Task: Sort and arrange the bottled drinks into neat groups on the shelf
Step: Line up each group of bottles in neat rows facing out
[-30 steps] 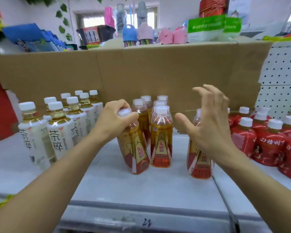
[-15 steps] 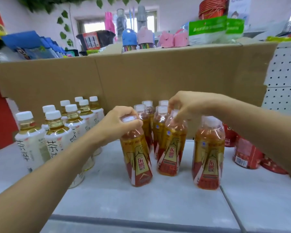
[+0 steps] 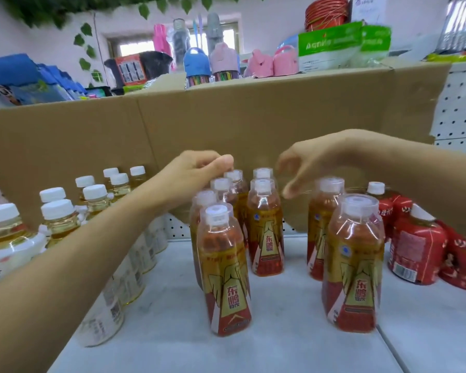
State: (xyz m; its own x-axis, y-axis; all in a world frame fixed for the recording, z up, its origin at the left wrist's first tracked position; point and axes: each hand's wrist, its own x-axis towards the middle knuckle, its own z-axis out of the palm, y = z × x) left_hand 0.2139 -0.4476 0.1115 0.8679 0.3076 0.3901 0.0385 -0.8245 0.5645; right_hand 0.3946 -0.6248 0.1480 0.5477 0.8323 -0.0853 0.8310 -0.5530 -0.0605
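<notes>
A tall cardboard panel (image 3: pixel 226 125) stood before white pegboard (image 3: pixel 460 103), and above it sat green-labelled packets (image 3: pixel 331 47), pink cases (image 3: pixel 272 61), a blue case (image 3: pixel 197 61) and stacked red bowls (image 3: pixel 326 9).

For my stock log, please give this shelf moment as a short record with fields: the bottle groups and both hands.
left group: white-label tea bottles
middle group: amber bottles in columns, two standing apart to the right
right group: red bottles
left hand: above rear amber caps, contact unclear
right hand: loosely curled, holding nothing
</notes>
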